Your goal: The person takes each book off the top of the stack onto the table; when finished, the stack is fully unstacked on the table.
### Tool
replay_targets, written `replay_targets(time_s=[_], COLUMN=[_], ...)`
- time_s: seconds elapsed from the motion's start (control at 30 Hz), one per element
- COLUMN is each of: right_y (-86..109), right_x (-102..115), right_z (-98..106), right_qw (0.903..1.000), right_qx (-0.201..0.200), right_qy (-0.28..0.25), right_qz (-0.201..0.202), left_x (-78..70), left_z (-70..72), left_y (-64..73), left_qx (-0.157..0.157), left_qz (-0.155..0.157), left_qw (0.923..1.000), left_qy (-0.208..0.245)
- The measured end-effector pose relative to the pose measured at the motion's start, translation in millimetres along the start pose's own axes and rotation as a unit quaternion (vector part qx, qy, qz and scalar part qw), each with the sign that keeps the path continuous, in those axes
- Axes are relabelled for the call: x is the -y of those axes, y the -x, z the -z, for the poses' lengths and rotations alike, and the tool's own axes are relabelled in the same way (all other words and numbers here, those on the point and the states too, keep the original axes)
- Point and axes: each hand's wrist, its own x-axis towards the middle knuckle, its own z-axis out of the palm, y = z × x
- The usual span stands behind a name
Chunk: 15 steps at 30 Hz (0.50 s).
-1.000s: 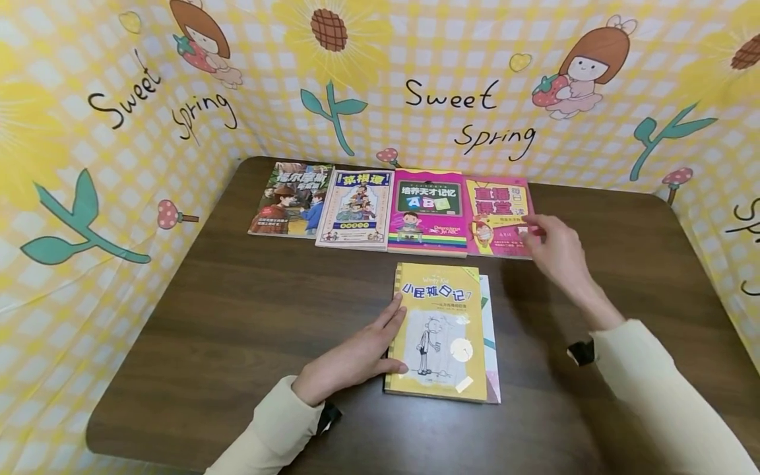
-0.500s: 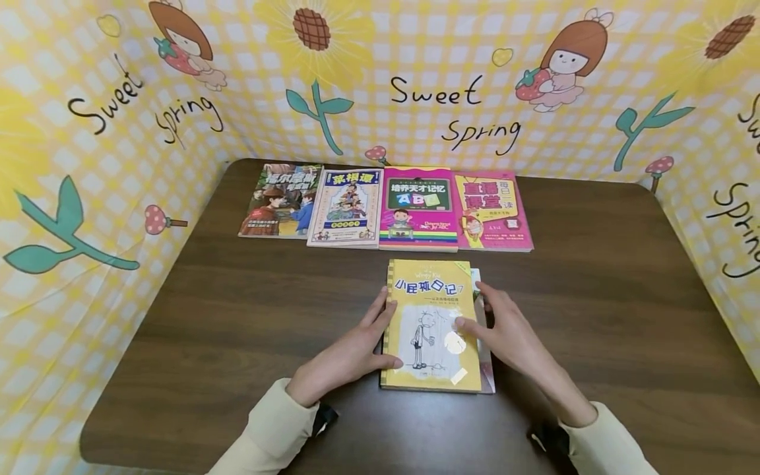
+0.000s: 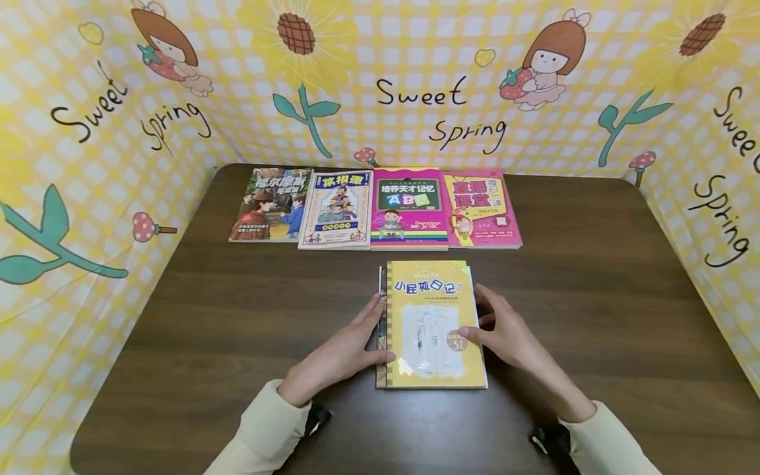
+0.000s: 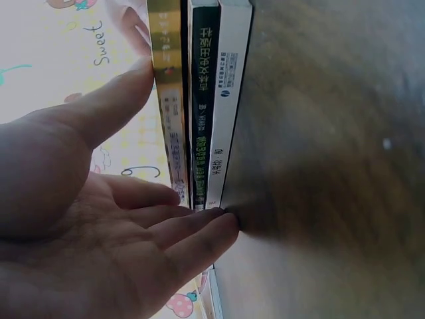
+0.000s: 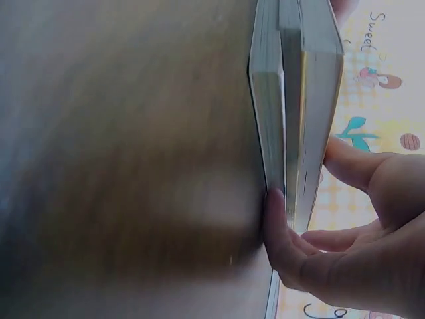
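A stack of books lies near the middle of the table, with a yellow paperback book [image 3: 430,356] on top. Under it, the left wrist view shows a book with a dark spine [image 4: 203,100] and a book with a white spine [image 4: 229,73]. At the stack's left side, my left hand [image 3: 332,359] has its thumb on the yellow cover's edge and its fingers along the spines. My right hand [image 3: 513,340] holds the opposite side, thumb on the cover and fingers bent against the page edges. In the right wrist view, a narrow gap shows between the lower page blocks [image 5: 269,126].
Behind the stack, several books lie in a row: a detective-style cover [image 3: 270,208], a blue-bordered book [image 3: 335,227], a pink ABC book [image 3: 410,241] and a pink-and-yellow book [image 3: 510,224]. A yellow checked cloth [image 3: 404,39] surrounds the dark wooden table [image 3: 196,316].
My right hand came from the pink-and-yellow book to the stack's right side. The lower books have shifted left under the yellow one, now showing along its left edge.
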Motion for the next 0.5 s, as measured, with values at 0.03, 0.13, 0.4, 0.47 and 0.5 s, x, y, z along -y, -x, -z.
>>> replay_targets(time_s=[0.03,0.13,0.4,0.47,0.5], right_y=[0.1,1.3,3.6,4.5,5.0], right_x=[-1.1,-3.2,-9.9,-12.2,-13.0], right_z=[1.5,5.7,13.1,13.6,13.9], right_qw=[1.0000,0.9996,0.9973,0.9959,0.9950], right_qx=[0.003,0.014,0.027,0.030,0.031], right_qy=[-0.004,-0.021,-0.062,-0.079,-0.088], right_qz=[-0.003,-0.013,-0.030,-0.033,-0.036], left_x=[0.2,0.6,3.6,3.9,3.7], left_z=[-0.1,-0.5,-2.0,-2.5,-2.6], left_y=[0.0,-0.1,-0.8,-0.9,-0.9], left_qx=[0.002,0.005,-0.001,-0.001,-0.001], left_qz=[0.002,0.000,-0.024,-0.026,-0.025], left_qw=[1.0000,0.9999,0.9991,0.9988,0.9987], left_qy=[-0.004,-0.014,-0.036,-0.042,-0.044])
